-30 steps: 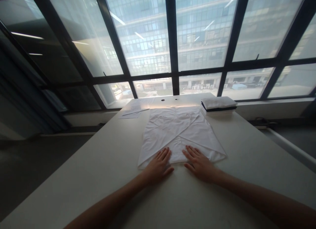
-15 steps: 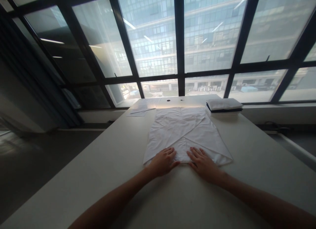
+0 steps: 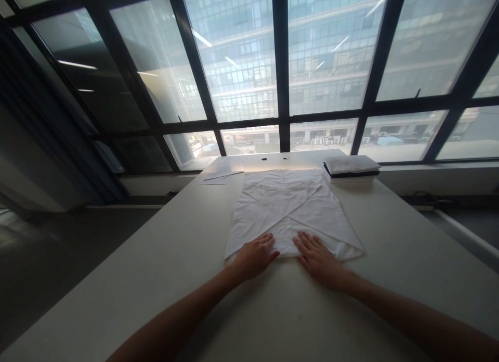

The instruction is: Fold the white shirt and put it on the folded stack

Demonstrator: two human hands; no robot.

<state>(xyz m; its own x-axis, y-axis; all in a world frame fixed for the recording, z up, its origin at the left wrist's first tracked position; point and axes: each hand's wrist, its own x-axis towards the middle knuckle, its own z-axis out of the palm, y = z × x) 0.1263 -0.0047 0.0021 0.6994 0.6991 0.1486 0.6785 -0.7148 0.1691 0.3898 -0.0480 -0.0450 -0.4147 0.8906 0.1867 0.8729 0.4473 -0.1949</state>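
Note:
A white folded garment (image 3: 283,201) lies flat on the table, its side parts crossing diagonally over the middle. My left hand (image 3: 255,255) rests flat on its near edge, left of the centre, fingers stretched out. To the right of the centre, my right hand (image 3: 317,258) presses on the same edge with its fingers spread. A small gap separates the two hands, and gathered cloth shows between them. Neither hand grips the cloth. The garment's near right corner sticks out past my right hand.
The white table (image 3: 156,279) reaches towards tall dark-framed windows (image 3: 283,65). Sheets of paper (image 3: 218,176) lie at its far left. A stack of folded cloth (image 3: 351,167), white over dark, sits at the far right. A dark curtain (image 3: 58,112) hangs on the left.
The view has shifted very slightly, so everything sits a little further left. Both hands stay flat on the garment's near edge, with no clear change in the folds.

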